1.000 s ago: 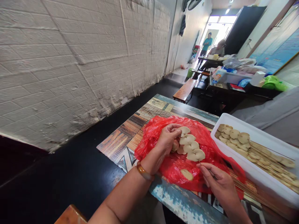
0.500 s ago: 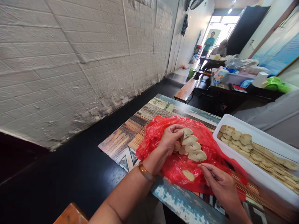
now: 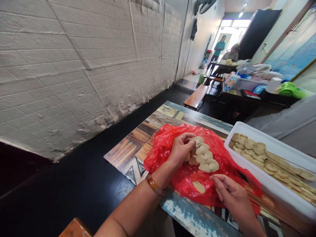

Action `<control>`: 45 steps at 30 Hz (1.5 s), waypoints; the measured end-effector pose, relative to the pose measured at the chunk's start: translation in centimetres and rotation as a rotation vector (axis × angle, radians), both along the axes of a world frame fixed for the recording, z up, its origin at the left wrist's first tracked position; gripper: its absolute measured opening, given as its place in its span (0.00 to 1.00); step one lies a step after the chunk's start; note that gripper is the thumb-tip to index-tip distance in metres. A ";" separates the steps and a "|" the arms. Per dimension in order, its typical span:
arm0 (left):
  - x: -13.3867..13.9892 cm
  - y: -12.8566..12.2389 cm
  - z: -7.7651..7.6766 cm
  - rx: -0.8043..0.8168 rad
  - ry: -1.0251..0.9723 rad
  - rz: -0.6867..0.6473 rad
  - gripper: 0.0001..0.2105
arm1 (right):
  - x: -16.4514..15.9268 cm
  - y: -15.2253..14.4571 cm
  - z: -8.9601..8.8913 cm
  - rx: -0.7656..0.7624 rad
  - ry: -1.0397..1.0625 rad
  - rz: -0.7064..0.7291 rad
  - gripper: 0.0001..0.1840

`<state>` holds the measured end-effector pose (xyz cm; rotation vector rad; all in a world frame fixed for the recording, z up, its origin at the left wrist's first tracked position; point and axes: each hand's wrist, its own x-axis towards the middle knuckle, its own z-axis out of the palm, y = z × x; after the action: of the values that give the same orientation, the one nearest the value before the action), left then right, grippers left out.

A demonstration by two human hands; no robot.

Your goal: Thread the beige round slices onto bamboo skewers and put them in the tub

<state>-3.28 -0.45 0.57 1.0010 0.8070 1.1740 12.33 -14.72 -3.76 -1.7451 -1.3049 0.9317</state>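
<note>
A skewer threaded with several pale, round, thin slices (image 3: 204, 156) is held slantwise over a crumpled red plastic bag (image 3: 163, 144). My left hand (image 3: 181, 148), a brown bangle at its wrist, pinches the slice at the skewer's far end. With thumb and fingers, my right hand (image 3: 229, 189) grips the thin stick below the nearest slice. One loose slice (image 3: 198, 187) lies on the bag between my hands. More slices lie under the skewer, partly hidden by it and by my left hand.
At the right stands a white plastic tub (image 3: 237, 130) with filled skewers (image 3: 256, 149) inside. Bare thin sticks (image 3: 265, 204) lie beside it on the patterned table (image 3: 138, 135). Beyond are a wooden bench (image 3: 197, 96), a cluttered table and two people (image 3: 219, 47). A brick-patterned wall runs along the left.
Both hands keep nearly the same place and hold on the skewer. The far slices have shifted slightly, and the view has tilted a little.
</note>
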 end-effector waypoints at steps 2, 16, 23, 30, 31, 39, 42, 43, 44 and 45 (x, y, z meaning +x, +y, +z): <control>0.0 0.0 0.0 0.000 -0.015 -0.001 0.08 | 0.1 0.0 -0.1 -0.005 0.018 0.005 0.21; 0.0 0.3 -0.3 -0.059 -0.060 -0.011 0.09 | -0.7 0.2 0.1 0.018 0.032 -0.012 0.20; 0.1 0.3 -0.5 -0.048 -0.024 -0.036 0.07 | -0.9 0.2 0.7 0.030 -0.028 -0.016 0.21; -0.1 0.6 -0.3 -0.119 -0.157 -0.050 0.14 | -1.0 0.4 0.9 0.028 0.067 -0.014 0.20; -0.1 0.6 -0.2 -0.144 -0.188 -0.056 0.16 | -1.0 0.4 0.9 0.027 0.096 -0.017 0.20; -0.3 0.2 0.5 -0.200 -0.222 -0.271 0.19 | -1.5 1.1 0.5 0.050 0.300 -0.011 0.24; -0.5 0.4 0.4 -0.209 -0.219 -0.287 0.17 | -1.5 1.5 0.2 0.052 0.347 0.024 0.26; -0.6 0.5 0.3 -0.214 -0.212 -0.299 0.17 | -1.4 1.6 0.1 0.060 0.364 0.030 0.26; -0.7 0.6 0.2 -0.216 -0.202 -0.308 0.17 | -1.4 1.6 0.1 0.071 0.382 0.032 0.26; -0.8 0.7 0.2 -0.212 -0.188 -0.314 0.16 | -1.3 1.7 0.0 0.082 0.398 0.033 0.26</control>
<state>-4.12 0.25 0.75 0.7946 0.5860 0.8769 11.05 -13.03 -3.77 -1.3896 -1.0961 1.1576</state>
